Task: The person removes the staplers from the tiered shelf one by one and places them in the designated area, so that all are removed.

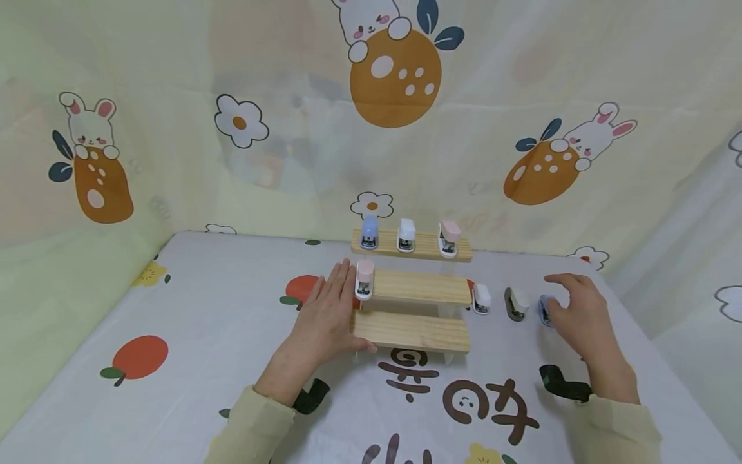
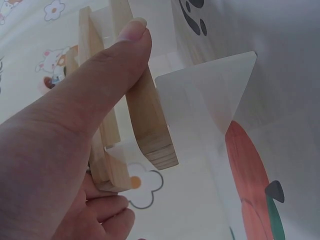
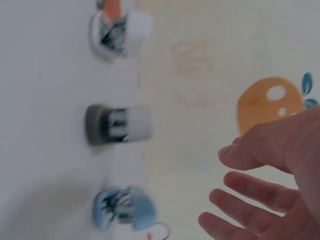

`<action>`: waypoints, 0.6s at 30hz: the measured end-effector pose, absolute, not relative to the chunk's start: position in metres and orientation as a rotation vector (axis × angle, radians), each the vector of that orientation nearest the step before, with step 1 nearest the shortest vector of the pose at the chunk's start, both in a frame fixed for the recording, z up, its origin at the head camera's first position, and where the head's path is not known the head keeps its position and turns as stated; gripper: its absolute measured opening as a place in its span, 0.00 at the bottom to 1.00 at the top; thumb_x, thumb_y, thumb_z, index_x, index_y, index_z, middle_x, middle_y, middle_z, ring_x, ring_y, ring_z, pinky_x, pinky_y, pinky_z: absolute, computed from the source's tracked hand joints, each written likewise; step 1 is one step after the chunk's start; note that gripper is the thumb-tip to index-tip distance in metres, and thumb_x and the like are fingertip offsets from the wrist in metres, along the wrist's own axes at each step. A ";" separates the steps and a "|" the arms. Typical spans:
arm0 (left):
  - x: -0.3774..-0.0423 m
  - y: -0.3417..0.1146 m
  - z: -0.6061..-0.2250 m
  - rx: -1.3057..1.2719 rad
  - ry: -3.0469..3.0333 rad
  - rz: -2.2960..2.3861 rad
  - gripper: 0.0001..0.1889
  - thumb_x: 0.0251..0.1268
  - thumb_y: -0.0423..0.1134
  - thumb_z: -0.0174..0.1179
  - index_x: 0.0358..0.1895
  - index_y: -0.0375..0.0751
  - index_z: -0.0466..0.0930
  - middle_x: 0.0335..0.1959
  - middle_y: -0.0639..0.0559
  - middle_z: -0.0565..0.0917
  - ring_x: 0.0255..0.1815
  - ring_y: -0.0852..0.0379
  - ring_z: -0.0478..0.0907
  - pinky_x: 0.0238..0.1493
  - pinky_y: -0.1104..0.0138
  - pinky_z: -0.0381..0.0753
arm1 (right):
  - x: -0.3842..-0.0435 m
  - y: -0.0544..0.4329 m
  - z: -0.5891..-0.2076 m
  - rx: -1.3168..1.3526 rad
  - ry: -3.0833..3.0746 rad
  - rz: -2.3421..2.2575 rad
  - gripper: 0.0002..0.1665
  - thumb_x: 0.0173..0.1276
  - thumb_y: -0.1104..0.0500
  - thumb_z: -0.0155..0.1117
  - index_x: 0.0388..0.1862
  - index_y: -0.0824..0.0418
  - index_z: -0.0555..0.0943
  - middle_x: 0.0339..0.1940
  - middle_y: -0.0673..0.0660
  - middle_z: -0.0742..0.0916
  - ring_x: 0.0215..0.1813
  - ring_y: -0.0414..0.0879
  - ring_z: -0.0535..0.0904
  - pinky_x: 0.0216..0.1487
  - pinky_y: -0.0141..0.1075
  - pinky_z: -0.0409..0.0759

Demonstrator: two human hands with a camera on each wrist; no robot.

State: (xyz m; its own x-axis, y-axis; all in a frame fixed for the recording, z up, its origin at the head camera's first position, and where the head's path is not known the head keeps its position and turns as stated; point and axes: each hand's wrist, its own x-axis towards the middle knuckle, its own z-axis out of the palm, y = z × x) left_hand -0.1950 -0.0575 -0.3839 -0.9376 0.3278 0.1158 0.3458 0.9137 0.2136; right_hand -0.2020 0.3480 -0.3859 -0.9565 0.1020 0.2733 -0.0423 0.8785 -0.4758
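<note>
My left hand (image 1: 327,316) lies along the left end of a three-tier wooden shelf (image 1: 411,332), its fingers straight and its thumb (image 2: 112,70) across the lowest board. A pink mini stapler (image 1: 364,278) stands on the middle board, beside those fingertips. Along the top board stand a blue stapler (image 1: 369,232), a white stapler (image 1: 406,235) and another pink stapler (image 1: 449,238). Over the table at right, my right hand (image 1: 582,319) hovers with fingers spread and nothing held. It is nearest to a blue stapler (image 3: 125,207), which it partly hides in the head view.
On the table right of the shelf stand a white stapler (image 1: 481,299) and a grey-and-white stapler (image 1: 515,304), in a row with the blue one. Clear plastic supports (image 2: 205,95) carry the boards. A printed curtain (image 1: 290,174) hangs behind the table.
</note>
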 end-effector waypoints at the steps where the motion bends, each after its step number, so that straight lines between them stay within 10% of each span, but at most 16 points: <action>1: -0.195 -0.058 -0.384 -0.528 -2.997 -0.360 0.75 0.30 0.68 0.78 0.80 0.34 0.43 0.82 0.42 0.47 0.83 0.47 0.45 0.82 0.51 0.50 | -0.201 0.345 -0.383 -0.036 -2.739 0.704 0.22 0.68 0.68 0.54 0.61 0.70 0.75 0.66 0.79 0.69 0.62 0.75 0.67 0.54 0.70 0.71; 18: -0.195 -0.058 -0.383 -0.536 -3.004 -0.385 0.74 0.31 0.67 0.79 0.80 0.34 0.43 0.82 0.42 0.47 0.83 0.46 0.45 0.81 0.51 0.50 | -0.180 0.284 -0.346 0.150 -2.567 0.732 0.18 0.68 0.68 0.61 0.57 0.66 0.79 0.59 0.68 0.78 0.58 0.67 0.76 0.53 0.65 0.79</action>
State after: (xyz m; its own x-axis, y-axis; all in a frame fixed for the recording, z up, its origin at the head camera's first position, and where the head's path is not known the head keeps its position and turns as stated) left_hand -0.1950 -0.0582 -0.3826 -0.9371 0.3319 0.1076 0.3483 0.9080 0.2327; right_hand -0.1797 0.2838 -0.3464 -0.8864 0.0214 0.4625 -0.2257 0.8522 -0.4721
